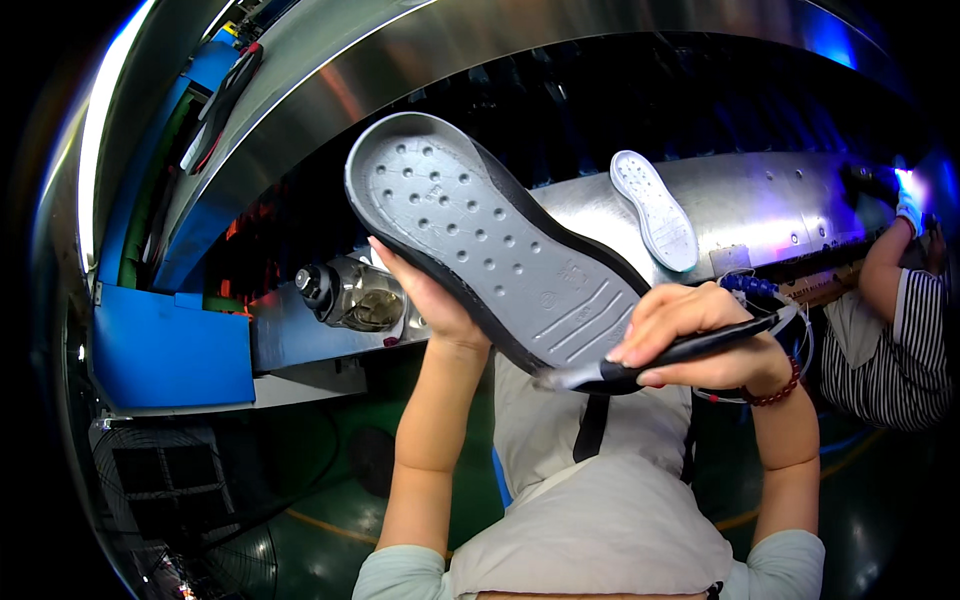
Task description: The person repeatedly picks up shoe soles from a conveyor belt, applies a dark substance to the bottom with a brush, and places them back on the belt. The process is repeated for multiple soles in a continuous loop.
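My left hand (430, 297) grips a large shoe sole (470, 225) by its left side and holds it raised and tilted, heel end up and toe end toward me. The sole's inner face is grey, with round dimples and ridged lines near the toe; its sidewall is black. My right hand (705, 325) is closed around a black-handled brush (690, 347). Its pale tip touches or nearly touches the sole's rim at the toe. A clear tube and a blue coiled hose run by my right wrist; where they join is hard to see.
A white sole (655, 212) lies on the metal bench (740, 205) beyond my right hand. A clear bottle with a black cap (362, 295) lies near my left wrist. More soles (222, 110) rest at far left, above a blue housing (170, 350). A co-worker's gloved hand (908, 205) is at right.
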Tool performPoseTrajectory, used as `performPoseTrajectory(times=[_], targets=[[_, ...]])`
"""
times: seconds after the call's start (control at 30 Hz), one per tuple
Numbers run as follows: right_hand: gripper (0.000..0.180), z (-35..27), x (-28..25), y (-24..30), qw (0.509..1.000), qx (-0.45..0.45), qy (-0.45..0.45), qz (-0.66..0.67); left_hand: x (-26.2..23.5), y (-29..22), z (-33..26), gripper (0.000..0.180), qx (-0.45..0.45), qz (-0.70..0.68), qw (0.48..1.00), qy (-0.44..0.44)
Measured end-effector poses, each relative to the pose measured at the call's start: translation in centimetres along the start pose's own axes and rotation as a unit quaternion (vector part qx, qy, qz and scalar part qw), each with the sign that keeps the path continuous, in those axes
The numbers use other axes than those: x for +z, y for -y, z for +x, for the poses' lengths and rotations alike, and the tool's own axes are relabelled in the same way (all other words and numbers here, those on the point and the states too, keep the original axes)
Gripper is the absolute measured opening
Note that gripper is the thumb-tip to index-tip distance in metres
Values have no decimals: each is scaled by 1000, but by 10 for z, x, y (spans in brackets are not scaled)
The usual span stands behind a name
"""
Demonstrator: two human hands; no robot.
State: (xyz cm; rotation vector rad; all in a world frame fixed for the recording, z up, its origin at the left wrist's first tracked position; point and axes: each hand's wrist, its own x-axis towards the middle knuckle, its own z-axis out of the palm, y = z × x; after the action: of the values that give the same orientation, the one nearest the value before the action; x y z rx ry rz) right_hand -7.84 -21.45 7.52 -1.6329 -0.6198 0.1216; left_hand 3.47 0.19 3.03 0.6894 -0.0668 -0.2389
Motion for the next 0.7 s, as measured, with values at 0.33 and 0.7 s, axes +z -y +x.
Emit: performPoseTrajectory(times=[0.33,0.7], targets=[[21,-17,-7,-9,1000,9,5,-25,10,-15,4,85,-8,42,999,29],[18,-2,19,-14,908,44,-200,366,18,24,-48,87,123,26,986,110]])
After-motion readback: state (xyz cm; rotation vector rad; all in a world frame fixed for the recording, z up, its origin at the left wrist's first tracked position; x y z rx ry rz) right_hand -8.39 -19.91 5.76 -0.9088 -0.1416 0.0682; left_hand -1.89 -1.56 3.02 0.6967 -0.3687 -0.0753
